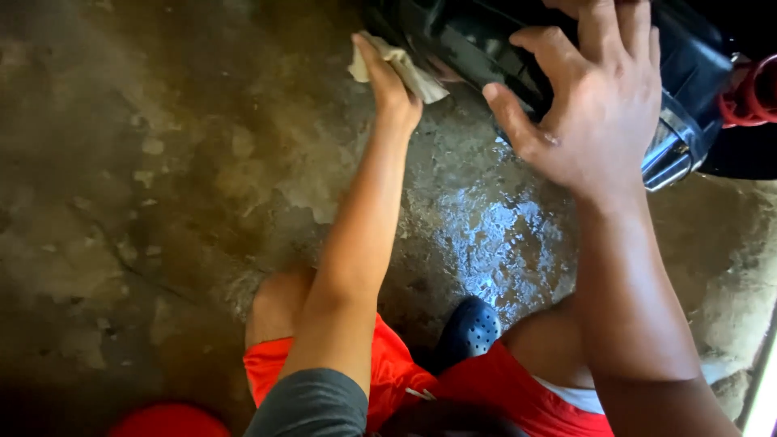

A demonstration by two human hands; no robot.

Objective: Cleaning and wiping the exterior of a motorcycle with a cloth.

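Observation:
My left hand [388, 77] reaches forward and grips a pale crumpled cloth [405, 69], pressing it against the lower edge of a glossy black vehicle body [465, 40] at the top of the view. My right hand [595, 97] is spread open with its fingers apart, resting on or hovering just over the shiny dark blue panel [688, 73] of the same vehicle. It holds nothing.
A wet, stained concrete floor [162, 202] with a puddle [494, 235] lies below. A red coil spring [749, 97] shows at the right edge. My knees in orange shorts [388, 364] and a dark blue clog [469, 328] are at the bottom. A red round object [166, 421] sits bottom left.

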